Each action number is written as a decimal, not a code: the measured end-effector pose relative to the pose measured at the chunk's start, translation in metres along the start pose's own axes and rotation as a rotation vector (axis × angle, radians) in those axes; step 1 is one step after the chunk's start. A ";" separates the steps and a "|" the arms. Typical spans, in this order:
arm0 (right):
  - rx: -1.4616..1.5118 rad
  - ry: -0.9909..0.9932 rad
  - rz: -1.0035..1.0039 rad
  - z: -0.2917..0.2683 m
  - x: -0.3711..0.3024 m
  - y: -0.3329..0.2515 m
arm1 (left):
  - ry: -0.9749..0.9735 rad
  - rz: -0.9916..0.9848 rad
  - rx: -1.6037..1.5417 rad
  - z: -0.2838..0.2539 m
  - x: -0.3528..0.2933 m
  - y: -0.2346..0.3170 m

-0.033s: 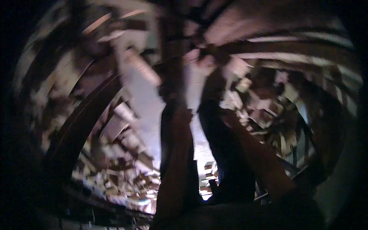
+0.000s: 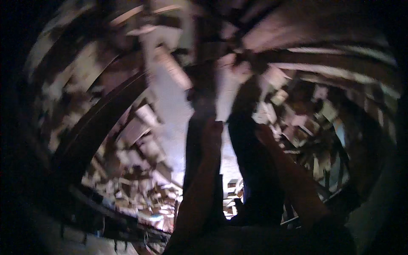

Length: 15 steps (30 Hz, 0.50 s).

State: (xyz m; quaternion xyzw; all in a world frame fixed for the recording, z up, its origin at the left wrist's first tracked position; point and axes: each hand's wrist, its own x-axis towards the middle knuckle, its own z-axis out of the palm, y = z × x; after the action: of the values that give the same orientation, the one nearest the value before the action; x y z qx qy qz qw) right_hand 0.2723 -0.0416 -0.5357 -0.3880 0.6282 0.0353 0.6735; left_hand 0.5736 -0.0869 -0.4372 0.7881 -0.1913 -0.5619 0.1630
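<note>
Between two heaps of loose pieces, left heap (image 2: 136, 187) and right heap (image 2: 297, 127), we have a pale strip of floor (image 2: 170, 119). Clearest room is ahead-left of our left leg (image 2: 193, 146); a narrower gap runs between it and our right leg (image 2: 253, 165). A dark curved bar (image 2: 104, 106) bounds the left heap on its outer side. A light block (image 2: 173, 68) lies on the strip, ahead of our left hand.

Our left hand (image 2: 212, 131) is at the left leg, near the gap; too dark for us to tell if it's open or gripping. Our right hand (image 2: 264, 132) is at the outer side of the right leg, just beside a pale piece (image 2: 265, 112) at the right heap's inner edge; fingers blurred, can't tell its grip either.

Versus the earlier frame: we see the whole scene shifted right, hands and legs included. More of the grey ground (image 2: 91, 244) shows at lower left. Hands sit about the same against the legs.
</note>
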 end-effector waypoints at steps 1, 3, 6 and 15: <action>-0.523 0.113 -0.151 -0.002 -0.016 0.002 | -0.006 -0.003 0.118 0.003 -0.010 -0.022; 0.043 -0.034 0.082 -0.001 -0.052 -0.019 | -0.044 -0.014 0.287 0.003 -0.032 -0.059; -0.269 0.024 0.146 -0.002 -0.097 -0.070 | -0.116 0.216 0.430 -0.011 -0.079 -0.057; -0.195 0.031 -0.226 0.006 -0.203 -0.128 | -0.082 0.333 0.468 -0.114 -0.231 -0.002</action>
State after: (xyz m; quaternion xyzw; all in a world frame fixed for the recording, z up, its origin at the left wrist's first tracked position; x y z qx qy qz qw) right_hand 0.3031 -0.0383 -0.2976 -0.5203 0.5843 0.0141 0.6227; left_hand 0.6138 0.0316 -0.2116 0.7385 -0.4491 -0.4995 0.0590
